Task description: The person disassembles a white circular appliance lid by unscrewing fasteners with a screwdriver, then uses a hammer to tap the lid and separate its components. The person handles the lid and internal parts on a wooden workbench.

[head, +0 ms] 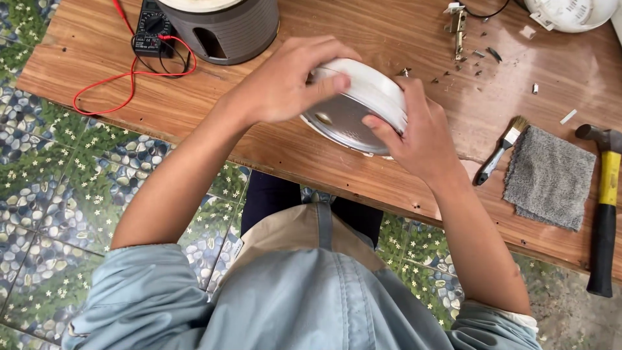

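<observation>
- The round white lid [363,104] with a shiny metal underside was held between both hands, tilted on edge just above the near part of the wooden table [259,142].
- The left hand [285,84] came over the lid's upper left rim, fingers curled and thumb pressed onto the white edge.
- The right hand [418,133] clasped the lid's right side, its thumb reaching across onto the metal face and its fingers wrapped behind (the fingertips there were hidden).
- So the lid sat between the two hands, gripped at opposite edges, metal face turned toward the person.
- A grey ribbed appliance body [223,29] stood at the far edge, beside a black multimeter [150,29] with red leads [123,81].
- To the right lay a small brush [502,150], a grey cloth [549,176] and a hammer [606,207] with a yellow-and-black handle.
- Small screws and bits [476,61] lay scattered beyond the lid.
</observation>
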